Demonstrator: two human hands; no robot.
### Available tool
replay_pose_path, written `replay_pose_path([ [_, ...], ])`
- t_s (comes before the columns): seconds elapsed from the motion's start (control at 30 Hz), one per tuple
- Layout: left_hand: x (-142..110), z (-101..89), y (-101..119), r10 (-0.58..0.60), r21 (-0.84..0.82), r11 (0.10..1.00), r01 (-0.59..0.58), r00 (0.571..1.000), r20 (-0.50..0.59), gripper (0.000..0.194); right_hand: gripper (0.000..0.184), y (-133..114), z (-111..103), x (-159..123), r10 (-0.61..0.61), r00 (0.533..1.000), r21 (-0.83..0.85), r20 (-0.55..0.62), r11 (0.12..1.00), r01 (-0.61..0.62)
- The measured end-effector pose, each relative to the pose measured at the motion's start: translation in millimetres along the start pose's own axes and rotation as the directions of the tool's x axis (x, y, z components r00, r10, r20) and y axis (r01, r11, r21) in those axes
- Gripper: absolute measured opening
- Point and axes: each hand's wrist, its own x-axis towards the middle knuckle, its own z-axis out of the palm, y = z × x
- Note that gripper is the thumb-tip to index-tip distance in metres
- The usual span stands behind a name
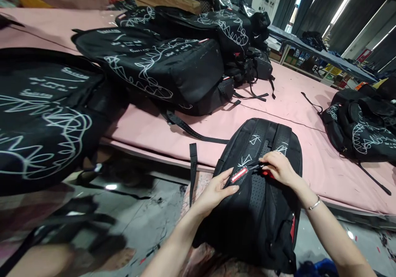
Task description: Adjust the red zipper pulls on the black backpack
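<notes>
A black backpack [260, 194] is lying back-side up, half on the edge of the pink table [309, 161] and half leaning toward the person's lap. The left hand [216, 190] is pressing flat on the bag, with its fingers spread beside a small red and white tag [239, 174]. The right hand [280, 167] is pinching a little tool with red handles [267, 173] (it looks like tiny scissors, but most of it is hidden under the fingers). The dark tip of the tool is pointing at the tag. A silver bracelet [314, 204] is sitting on the right wrist.

I think the person is checking the bag and snipping a loose thread near the tag. The next move is calling for care: the left hand needs to be keeping the cloth still, and the tip needs to be touching only the thread, not the tag or the bag.

A loose strap [193, 165] is hanging down off the table edge, just left of the bag. More black bags with white scribble drawings are resting on the table: a big stack [161, 66] behind, one very close on the left [46, 116], and another [361, 128] well apart on the right. Below, the gray floor [148, 203] is showing.
</notes>
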Motion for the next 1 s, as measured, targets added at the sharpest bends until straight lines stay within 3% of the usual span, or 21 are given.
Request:
replay_pose_path([
  [0.23,-1,-4.1,2,0.01,-0.073,0.997,-0.006,0.999,0.05,0.056,0.024,-3,-12,21,-0.048,0.979,-0.059,0.2,0.996,0.061],
  [0.4,-1,-7.3,3,-0.031,-0.102,0.994,0.039,0.996,0.08,0.055,0.026,-2,-11,25,-0.092,0.976,-0.023,0.197,0.995,0.099],
  [0.57,0,-6.1,6,-0.043,-0.081,0.995,0.052,0.993,0.107,0.053,0.022,-7,-12,27,-0.107,0.967,-0.106,0.23,0.985,0.134],
  [1.0,2,-6.6,6,-0.03,-0.019,0.999,0.031,0.997,0.065,0.056,0.021,-9,-10,31,-0.137,0.959,-0.078,0.246,0.984,0.16],
])
